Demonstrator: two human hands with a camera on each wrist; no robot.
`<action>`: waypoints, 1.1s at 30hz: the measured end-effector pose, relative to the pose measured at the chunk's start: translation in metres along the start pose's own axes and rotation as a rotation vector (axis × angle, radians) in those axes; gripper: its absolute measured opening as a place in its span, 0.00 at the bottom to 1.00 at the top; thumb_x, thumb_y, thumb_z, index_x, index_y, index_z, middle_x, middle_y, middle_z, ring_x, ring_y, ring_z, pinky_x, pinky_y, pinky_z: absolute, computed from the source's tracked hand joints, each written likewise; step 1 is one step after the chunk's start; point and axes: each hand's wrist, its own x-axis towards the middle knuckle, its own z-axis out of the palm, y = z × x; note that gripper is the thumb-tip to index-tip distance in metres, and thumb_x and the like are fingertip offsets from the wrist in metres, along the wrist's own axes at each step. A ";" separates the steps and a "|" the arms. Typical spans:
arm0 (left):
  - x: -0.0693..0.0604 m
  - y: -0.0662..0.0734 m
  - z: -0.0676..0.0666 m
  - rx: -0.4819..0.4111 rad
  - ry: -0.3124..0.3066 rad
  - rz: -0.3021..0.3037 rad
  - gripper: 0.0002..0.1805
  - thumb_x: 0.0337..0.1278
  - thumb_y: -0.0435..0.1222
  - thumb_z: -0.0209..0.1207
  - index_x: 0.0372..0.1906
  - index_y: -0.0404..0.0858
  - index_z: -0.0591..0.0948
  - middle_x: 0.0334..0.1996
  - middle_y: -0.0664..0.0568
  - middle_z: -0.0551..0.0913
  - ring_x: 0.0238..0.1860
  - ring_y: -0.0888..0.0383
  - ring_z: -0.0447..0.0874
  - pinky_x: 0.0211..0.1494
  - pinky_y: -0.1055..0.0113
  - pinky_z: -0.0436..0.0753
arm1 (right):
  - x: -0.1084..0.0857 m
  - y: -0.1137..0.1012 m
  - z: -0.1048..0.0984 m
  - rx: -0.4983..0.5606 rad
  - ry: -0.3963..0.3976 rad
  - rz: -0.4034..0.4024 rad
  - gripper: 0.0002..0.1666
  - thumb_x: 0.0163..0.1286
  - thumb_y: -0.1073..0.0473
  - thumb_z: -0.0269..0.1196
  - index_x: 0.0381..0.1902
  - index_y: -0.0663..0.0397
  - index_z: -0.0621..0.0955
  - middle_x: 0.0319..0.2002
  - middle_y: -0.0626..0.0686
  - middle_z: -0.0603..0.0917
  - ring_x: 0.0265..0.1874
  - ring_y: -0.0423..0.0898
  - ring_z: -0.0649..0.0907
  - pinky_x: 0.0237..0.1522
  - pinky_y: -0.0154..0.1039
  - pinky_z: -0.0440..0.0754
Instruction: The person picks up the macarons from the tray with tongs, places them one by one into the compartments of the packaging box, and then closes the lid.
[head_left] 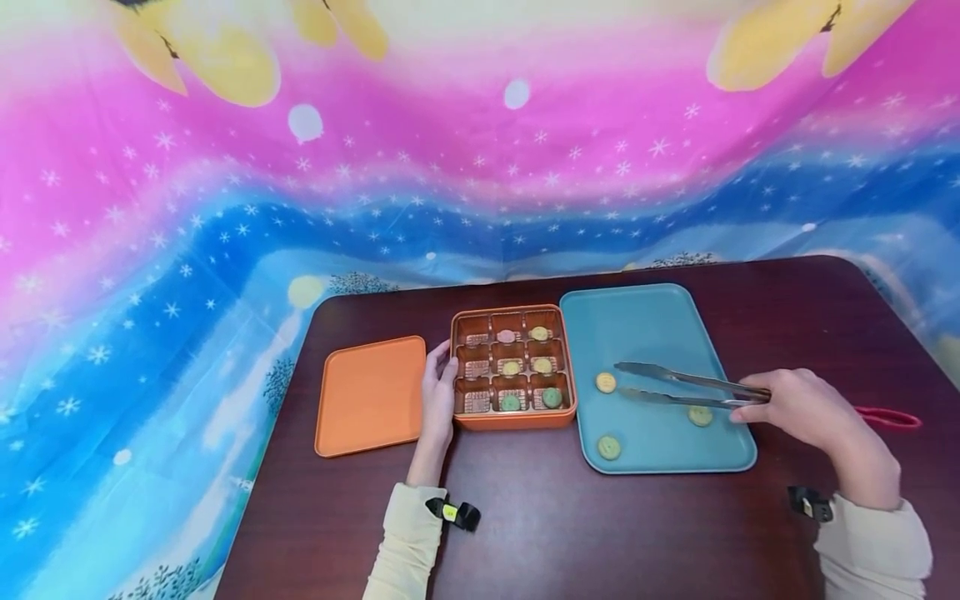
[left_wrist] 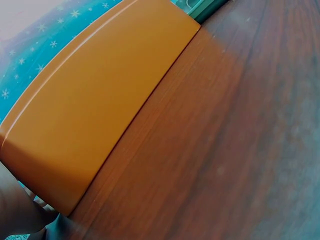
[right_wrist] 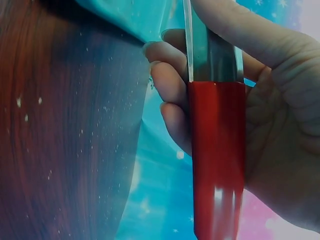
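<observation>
Red handle (right_wrist: pixel 218 150), broadside only from the right wrist, belongs to tongs (head_left: pixel 690 379) gripped by the right hand (head_left: pixel 806 408) over a teal tray (head_left: pixel 652 333) with three biscuits (head_left: pixel 606 382). Left hand (head_left: pixel 437 387), fingers extended, touches the orange box (head_left: pixel 514 423); six biscuits inside.

Behind a dark reddish-brown wood-grain desk (head_left: pixel 525 533) with rounded far corners hangs a creased cloth backdrop (head_left: pixel 420 108), banded pink above blue, scattered with white snowflakes (head_left: pixel 658 147), pale dots (head_left: pixel 305 122) and, near the top, yellow shapes (head_left: pixel 232 67).
</observation>
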 end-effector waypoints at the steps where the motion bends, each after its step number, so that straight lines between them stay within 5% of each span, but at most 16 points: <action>1: 0.000 0.000 0.000 0.001 0.001 0.002 0.22 0.80 0.33 0.48 0.72 0.36 0.72 0.65 0.39 0.76 0.67 0.46 0.72 0.69 0.49 0.70 | 0.000 -0.001 0.001 0.002 0.002 -0.002 0.19 0.60 0.54 0.77 0.41 0.62 0.86 0.25 0.46 0.79 0.26 0.46 0.73 0.27 0.43 0.70; 11: 0.001 0.004 0.002 -0.010 -0.002 0.002 0.23 0.80 0.32 0.48 0.74 0.32 0.69 0.68 0.35 0.73 0.69 0.42 0.69 0.70 0.45 0.67 | 0.003 -0.011 0.005 -0.016 0.051 -0.043 0.12 0.60 0.56 0.77 0.35 0.56 0.86 0.21 0.45 0.73 0.22 0.45 0.69 0.26 0.41 0.66; 20: -0.001 0.000 -0.001 -0.003 0.000 0.003 0.22 0.80 0.34 0.48 0.72 0.36 0.72 0.66 0.39 0.76 0.68 0.45 0.72 0.70 0.47 0.69 | 0.007 -0.013 0.004 -0.043 0.049 -0.041 0.18 0.58 0.56 0.78 0.40 0.63 0.88 0.27 0.46 0.84 0.25 0.45 0.75 0.28 0.44 0.75; 33: 0.000 0.000 0.001 -0.023 0.003 0.005 0.23 0.80 0.32 0.48 0.73 0.32 0.70 0.68 0.35 0.74 0.69 0.42 0.70 0.70 0.46 0.67 | 0.006 -0.012 0.006 -0.059 0.086 -0.081 0.18 0.57 0.57 0.78 0.40 0.63 0.89 0.26 0.45 0.84 0.24 0.44 0.74 0.26 0.43 0.73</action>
